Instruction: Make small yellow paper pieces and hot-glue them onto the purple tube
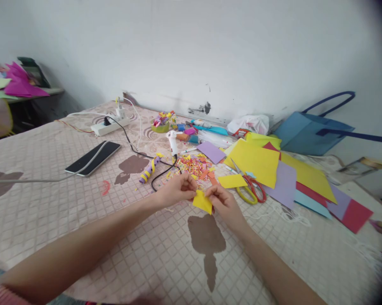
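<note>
A small yellow piece of paper (203, 202) is pinched between my two hands, just above the patterned cloth. My left hand (179, 189) grips its upper left corner with closed fingertips. At the right edge, my right hand (224, 203) pinches the same piece. Right behind my hands lies a heap of small coloured paper scraps (194, 165). A second yellow paper rectangle (232, 181) rests to the right, partly over scissors (253, 189) with yellow and red handles. Left of the scraps is a purple roll (149, 170) wrapped with a yellow strip.
A white glue gun (172, 142) stands behind the scraps, its black cord running left to a power strip (110, 126). A phone (93, 158) lies at left. Coloured sheets (254, 161) spread right, before a blue bag (311, 132). White string (288, 213) lies near my right arm.
</note>
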The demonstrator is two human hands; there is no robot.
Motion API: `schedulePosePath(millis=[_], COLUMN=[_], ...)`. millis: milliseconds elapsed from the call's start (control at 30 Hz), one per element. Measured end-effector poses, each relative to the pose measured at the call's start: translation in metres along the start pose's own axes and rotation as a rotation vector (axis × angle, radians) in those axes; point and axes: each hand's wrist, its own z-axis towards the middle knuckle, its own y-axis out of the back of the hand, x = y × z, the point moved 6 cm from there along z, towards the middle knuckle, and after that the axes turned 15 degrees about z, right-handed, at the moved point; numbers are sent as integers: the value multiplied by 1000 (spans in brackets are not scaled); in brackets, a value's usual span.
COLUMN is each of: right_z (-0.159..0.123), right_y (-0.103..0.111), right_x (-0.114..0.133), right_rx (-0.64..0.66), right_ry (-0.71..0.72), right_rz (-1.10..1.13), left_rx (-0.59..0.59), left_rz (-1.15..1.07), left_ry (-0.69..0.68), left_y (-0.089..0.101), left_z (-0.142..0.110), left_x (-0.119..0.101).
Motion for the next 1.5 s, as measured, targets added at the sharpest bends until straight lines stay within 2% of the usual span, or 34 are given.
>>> schedulePosePath(millis=[167, 300, 433, 633, 767, 1133, 1267, 1500], right_z=[-1, -2, -2, -2, -3, -6, -6, -4], right_y=[6, 10, 10, 7, 6, 5, 5, 6], right_x=[4, 5, 4, 0, 1, 6, 8, 6], right_rx=[-91, -105, -71, -36, -34, -85, -96, -151], right_ry=[87, 139, 173, 250, 291, 375, 360, 246], right_rz=[-87, -110, -148, -127, -155, -151, -89, -5], left_rx=[40, 61, -12, -199, -266, -251, -259, -247], left_rz=[165, 254, 292, 529, 586, 520, 362, 41], left_ry=[-88, -137, -182, -295, -281, -263, -271, -150], left_y=[-2, -3, 2, 4, 2, -1, -1, -4], left_z=[-1, 0, 2, -5, -11, -11, -10, -5], left_x=[-3, -3, -2, -15, -23, -23, -20, -3])
